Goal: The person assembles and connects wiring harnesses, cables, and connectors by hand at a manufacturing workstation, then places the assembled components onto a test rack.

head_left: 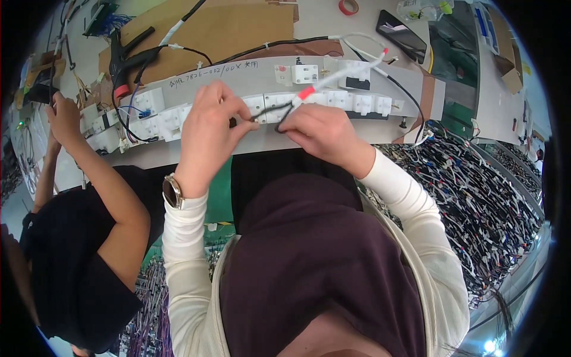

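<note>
My left hand (pixel 209 126), a watch on its wrist, pinches the end of a thin black branch of a cable harness (pixel 272 109) between thumb and forefinger. Just to its right, my right hand (pixel 324 132) closes its fingers on another black branch of the same harness, which loops below the fingertips. Both branches come together at a red band (pixel 306 93), where a white sleeve (pixel 348 71) runs up and right to a red tip. Behind the hands stands a row of white fixture blocks (pixel 336 100) on a long grey board (pixel 238 76); my left hand hides part of it.
A black cable (pixel 273 43) crosses behind the board. Farther back lie brown cardboard (pixel 250 21), a black hand tool (pixel 128 56), red tape (pixel 348 6) and a phone (pixel 401 37). At left, a co-worker's hand (pixel 64 118) works nearby. Many cables (pixel 458 202) are heaped at right.
</note>
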Available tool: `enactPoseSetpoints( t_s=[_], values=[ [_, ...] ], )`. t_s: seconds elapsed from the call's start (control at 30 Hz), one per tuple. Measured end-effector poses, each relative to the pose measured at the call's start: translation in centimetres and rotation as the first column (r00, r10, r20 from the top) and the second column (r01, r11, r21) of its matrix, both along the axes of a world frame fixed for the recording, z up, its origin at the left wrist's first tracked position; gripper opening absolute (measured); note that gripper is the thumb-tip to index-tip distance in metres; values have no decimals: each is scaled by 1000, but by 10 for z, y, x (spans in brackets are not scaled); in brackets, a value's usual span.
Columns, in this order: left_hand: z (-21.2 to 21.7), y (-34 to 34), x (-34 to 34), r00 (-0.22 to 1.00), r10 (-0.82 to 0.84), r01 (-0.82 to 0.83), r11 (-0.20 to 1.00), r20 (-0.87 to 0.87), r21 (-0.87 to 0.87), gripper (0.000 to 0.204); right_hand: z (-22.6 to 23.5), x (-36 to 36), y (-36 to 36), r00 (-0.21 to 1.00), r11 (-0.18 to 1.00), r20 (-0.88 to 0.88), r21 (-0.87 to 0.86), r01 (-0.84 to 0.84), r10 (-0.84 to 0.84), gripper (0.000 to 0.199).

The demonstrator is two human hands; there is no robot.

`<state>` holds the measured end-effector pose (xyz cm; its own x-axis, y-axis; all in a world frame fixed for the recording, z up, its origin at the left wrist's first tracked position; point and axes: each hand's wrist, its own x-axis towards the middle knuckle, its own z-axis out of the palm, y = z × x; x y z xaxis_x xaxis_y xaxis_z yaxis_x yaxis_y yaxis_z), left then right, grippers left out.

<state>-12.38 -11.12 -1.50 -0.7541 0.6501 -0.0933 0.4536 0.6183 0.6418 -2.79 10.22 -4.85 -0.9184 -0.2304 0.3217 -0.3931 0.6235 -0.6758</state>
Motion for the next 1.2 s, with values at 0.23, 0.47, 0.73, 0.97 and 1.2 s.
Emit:
enactPoseSetpoints(
  t_s=[0.23,0.47,0.73,0.97,1.2],
  values=[
    [3,8,-10,994,-83,85,996,75,-33,26,4,-6,-1,925,962,366,-198,187,-104,15],
    [-14,-9,-10,993,-107,99,985,45,138,25,10,-13,-3,986,997,151,18,76,-78,14],
    [-20,-11,-17,986,-166,161,963,6,216,24,8,-39,7,993,986,60,123,-109,103,26],
    [-25,-13,-6,993,-118,120,969,-18,218,22,12,-39,11,982,987,180,139,-85,59,37],
    [-10,9,-9,991,-72,74,997,-116,11,47,3,-7,15,989,972,4,186,145,-148,53]
  ],
)
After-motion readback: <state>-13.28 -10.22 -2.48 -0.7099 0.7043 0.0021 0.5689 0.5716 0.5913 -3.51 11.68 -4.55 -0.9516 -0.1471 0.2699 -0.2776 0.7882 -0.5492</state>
